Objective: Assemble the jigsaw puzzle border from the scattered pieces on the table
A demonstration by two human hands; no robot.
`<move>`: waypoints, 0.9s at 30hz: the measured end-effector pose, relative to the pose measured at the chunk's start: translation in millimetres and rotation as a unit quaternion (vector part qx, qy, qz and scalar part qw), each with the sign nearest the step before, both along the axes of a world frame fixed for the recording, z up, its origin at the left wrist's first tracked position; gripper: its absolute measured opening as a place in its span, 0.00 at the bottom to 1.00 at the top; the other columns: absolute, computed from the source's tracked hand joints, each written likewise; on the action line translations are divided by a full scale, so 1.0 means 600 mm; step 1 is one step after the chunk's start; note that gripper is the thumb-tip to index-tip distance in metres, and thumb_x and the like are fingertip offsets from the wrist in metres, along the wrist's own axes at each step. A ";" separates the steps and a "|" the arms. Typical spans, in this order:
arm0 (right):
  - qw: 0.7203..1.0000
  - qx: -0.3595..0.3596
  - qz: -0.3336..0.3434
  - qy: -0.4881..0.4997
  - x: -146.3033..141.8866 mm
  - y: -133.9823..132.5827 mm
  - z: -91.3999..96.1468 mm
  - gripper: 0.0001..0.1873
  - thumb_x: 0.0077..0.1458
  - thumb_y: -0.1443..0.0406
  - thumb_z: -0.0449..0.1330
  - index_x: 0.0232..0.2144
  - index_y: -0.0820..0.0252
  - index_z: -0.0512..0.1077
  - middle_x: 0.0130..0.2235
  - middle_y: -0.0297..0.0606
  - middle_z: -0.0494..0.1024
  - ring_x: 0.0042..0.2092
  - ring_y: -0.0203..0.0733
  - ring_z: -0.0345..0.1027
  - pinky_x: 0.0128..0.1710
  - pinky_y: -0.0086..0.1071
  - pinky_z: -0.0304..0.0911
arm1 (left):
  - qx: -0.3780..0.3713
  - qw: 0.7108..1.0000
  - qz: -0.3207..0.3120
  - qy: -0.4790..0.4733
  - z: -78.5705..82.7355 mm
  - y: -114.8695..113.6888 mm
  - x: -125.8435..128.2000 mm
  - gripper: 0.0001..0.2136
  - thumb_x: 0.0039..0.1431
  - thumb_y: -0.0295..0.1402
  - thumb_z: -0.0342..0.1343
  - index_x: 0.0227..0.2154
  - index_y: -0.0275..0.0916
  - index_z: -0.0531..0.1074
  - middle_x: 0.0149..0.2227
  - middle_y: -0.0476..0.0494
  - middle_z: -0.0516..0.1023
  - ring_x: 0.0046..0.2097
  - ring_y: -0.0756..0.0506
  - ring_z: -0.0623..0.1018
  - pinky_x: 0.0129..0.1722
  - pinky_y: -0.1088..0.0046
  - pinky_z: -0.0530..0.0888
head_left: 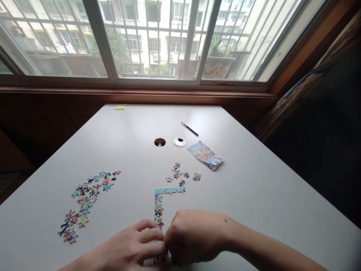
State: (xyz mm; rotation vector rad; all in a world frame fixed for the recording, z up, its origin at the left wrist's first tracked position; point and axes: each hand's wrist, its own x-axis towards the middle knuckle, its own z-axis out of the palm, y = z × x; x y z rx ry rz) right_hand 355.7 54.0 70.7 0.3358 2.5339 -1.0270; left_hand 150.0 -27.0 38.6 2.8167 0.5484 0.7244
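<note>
A partly joined jigsaw border (pixel 158 209) forms a corner on the white table, its light blue top strip running right and its side strip coming down towards me. My left hand (pixel 131 242) lies across the lower part of that side strip, fingers apart and slightly bent over it. Right beside it, my right hand (pixel 194 235) is closed, knuckles up, with its fingertips against the strip's right edge. Whatever the right fingers pinch is hidden behind the hand. The strip's lowest end shows only in part between the hands.
Loose jigsaw pieces (pixel 87 195) lie spread at the left, and several more pieces (pixel 177 174) sit above the border. Farther back are a crinkled picture sheet (pixel 207 155), a pen (pixel 190 128), a round cable hole (pixel 160 142), its silver cover (pixel 179 142) and a yellow note (pixel 120 107).
</note>
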 end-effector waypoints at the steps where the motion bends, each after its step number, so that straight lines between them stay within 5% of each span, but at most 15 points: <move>1: 1.000 0.007 -0.005 -0.005 -0.001 -0.003 0.000 0.04 0.51 0.66 0.62 0.26 0.59 0.73 0.23 0.27 0.69 0.25 0.31 0.58 0.23 0.24 0.51 | -0.007 1.000 0.003 -0.007 -0.001 -0.002 0.001 0.10 0.71 0.27 0.48 0.41 0.36 0.75 0.33 0.45 0.78 0.41 0.46 0.77 0.46 0.68 0.74; 12: 0.993 -0.053 -0.101 -0.029 0.004 -0.014 0.009 0.06 0.49 0.63 0.60 0.27 0.58 0.76 0.22 0.29 0.71 0.23 0.32 0.59 0.21 0.23 0.52 | -0.058 0.998 0.022 -0.025 -0.012 -0.012 0.003 0.18 0.75 0.33 0.38 0.37 0.38 0.73 0.33 0.43 0.76 0.37 0.47 0.76 0.40 0.69 0.73; 27: 0.990 0.025 -0.121 -0.073 -0.002 -0.034 0.015 0.10 0.51 0.60 0.58 0.27 0.58 0.77 0.25 0.35 0.77 0.20 0.32 0.55 0.19 0.25 0.50 | -0.112 0.993 0.040 -0.026 -0.043 -0.020 -0.003 0.14 0.75 0.33 0.39 0.44 0.37 0.70 0.37 0.40 0.77 0.39 0.46 0.74 0.43 0.69 0.73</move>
